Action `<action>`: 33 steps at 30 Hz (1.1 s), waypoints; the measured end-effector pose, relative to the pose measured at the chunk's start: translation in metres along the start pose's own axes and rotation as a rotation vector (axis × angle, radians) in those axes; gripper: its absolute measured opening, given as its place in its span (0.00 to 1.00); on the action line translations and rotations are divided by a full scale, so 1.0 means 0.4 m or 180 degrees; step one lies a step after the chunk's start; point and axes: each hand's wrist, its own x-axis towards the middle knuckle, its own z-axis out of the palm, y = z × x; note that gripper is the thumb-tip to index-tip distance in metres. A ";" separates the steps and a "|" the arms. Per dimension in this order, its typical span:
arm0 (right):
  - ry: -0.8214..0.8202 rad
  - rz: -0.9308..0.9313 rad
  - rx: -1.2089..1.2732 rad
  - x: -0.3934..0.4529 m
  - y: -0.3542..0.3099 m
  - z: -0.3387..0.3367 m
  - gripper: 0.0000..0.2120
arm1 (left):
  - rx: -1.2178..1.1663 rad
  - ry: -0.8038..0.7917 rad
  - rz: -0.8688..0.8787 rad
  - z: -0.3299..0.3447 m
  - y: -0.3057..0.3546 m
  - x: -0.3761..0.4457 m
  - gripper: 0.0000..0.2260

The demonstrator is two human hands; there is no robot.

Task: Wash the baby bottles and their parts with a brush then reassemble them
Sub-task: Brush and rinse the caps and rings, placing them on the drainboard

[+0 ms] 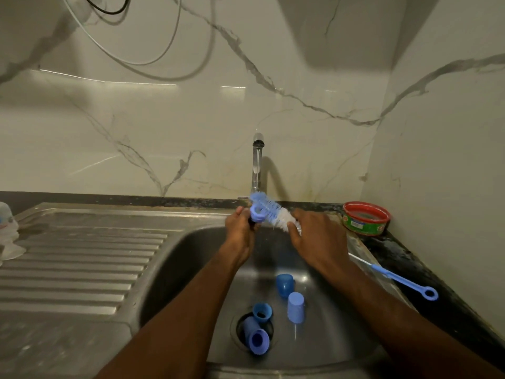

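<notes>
Blue and white bristles of the bottle brush (269, 212) sit under the tap (257, 165), over the sink (177, 258). My left hand (240, 231) curls round the dark lower part by a blue ring (257, 212) sitting on the brush. My right hand (314, 236) closes over the white bristle end; I cannot tell what else it holds, if anything. Below, four blue parts wait in the basin: two caps (296, 307) toward the right and two collar pieces (257, 339) at the drain. A thin blue brush (396, 279) lies on the table to the right, near a red and green tub (366, 218). On the draining board at far left stands something pale (6, 231), too cropped to identify. By my reckoning washing is under way and reassembly has not begun.
</notes>
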 end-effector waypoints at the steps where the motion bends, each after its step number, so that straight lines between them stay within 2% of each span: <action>1: -0.0051 -0.0093 0.0044 -0.009 0.000 -0.001 0.12 | 0.0005 0.0180 0.0074 -0.014 0.003 0.009 0.05; 4: -0.0174 -0.0351 0.0234 -0.025 -0.023 0.002 0.09 | 0.0052 0.0509 0.0087 -0.041 0.005 0.016 0.17; 6: -0.0222 -0.0401 0.0199 -0.023 -0.054 0.009 0.09 | 0.0064 0.0482 0.0057 -0.039 0.002 0.009 0.20; 8: -0.0294 -0.0263 0.0110 -0.011 -0.075 0.015 0.12 | 0.0001 0.0366 -0.0007 -0.032 -0.003 -0.003 0.20; 11: -0.0195 0.0078 -0.0139 0.016 -0.072 0.011 0.13 | 0.0118 0.0192 -0.0055 -0.024 -0.009 -0.006 0.33; 12: -0.0148 0.0190 -0.0140 0.023 -0.064 0.005 0.12 | 0.0141 0.0092 -0.0050 -0.017 -0.008 -0.009 0.34; 14: -0.0156 0.0298 -0.0065 0.023 -0.045 -0.006 0.12 | -0.0054 0.0014 0.0002 0.002 -0.009 -0.012 0.31; 20: -0.0296 -0.0031 0.0173 -0.033 -0.043 -0.003 0.09 | -0.0440 0.0484 0.0063 -0.011 0.002 0.004 0.15; 24: -0.0285 -0.0026 -0.0061 -0.018 -0.067 0.000 0.09 | -0.0517 0.0258 -0.0126 -0.008 0.009 -0.007 0.06; 27: -0.0248 0.0244 -0.0235 0.002 -0.053 -0.013 0.10 | -0.0168 0.0150 -0.0091 0.002 0.007 -0.011 0.06; 29: -0.0310 0.0316 -0.0286 0.002 -0.033 -0.017 0.12 | 0.0363 0.0025 0.0007 -0.006 0.003 -0.009 0.06; 33: -0.0308 0.0496 -0.0146 -0.008 0.003 -0.018 0.14 | 0.1321 -0.0503 0.0257 -0.035 -0.014 -0.008 0.08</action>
